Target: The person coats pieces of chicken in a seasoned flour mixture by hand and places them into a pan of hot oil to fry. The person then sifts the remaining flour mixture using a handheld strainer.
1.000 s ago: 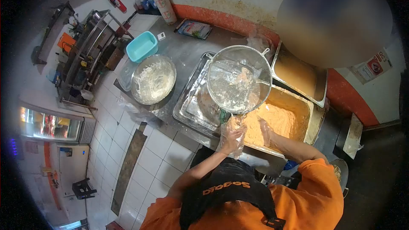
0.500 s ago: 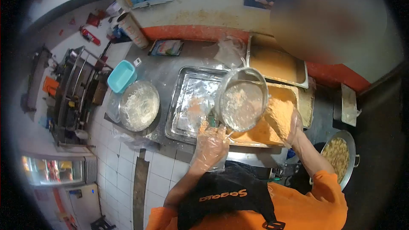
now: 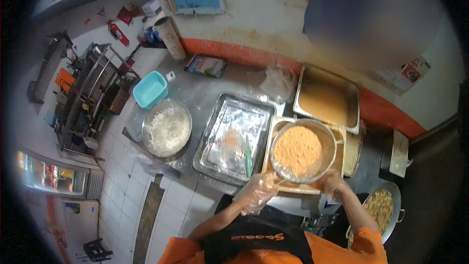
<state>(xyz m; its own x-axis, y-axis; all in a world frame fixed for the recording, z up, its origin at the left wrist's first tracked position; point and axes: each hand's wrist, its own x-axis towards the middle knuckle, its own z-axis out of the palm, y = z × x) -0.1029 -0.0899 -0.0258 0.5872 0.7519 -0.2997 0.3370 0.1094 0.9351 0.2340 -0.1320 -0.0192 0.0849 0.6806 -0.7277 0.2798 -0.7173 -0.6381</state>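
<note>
My left hand [image 3: 261, 189], in a clear plastic glove, is closed around the handle of a round metal sieve [image 3: 335, 159]. The sieve stands over a rectangular metal tray [image 3: 267, 159] and holds a mound of orange flour [image 3: 298, 150]. My right hand [image 3: 334, 186], also gloved, is low by the sieve's right side, at the tray's front right; its fingers are partly hidden and blurred. More orange flour shows in the tray beneath. Left of the sieve, a green-handled knife [image 3: 248, 161] lies in a shiny shallow tray [image 3: 207, 159].
A bowl of white flour [image 3: 167, 128] and a turquoise tub [image 3: 150, 90] stand at the left. Behind the sieve is a deep pan of brownish liquid [image 3: 325, 99]. A large wok of frying pieces [image 3: 378, 208] sits at the right. A plastic bag [image 3: 278, 84] lies near the wall.
The heap of orange flour by my right hand is now in the sieve. The sieve has come down level over the tray, and my right hand has moved lower. The view has shifted.
</note>
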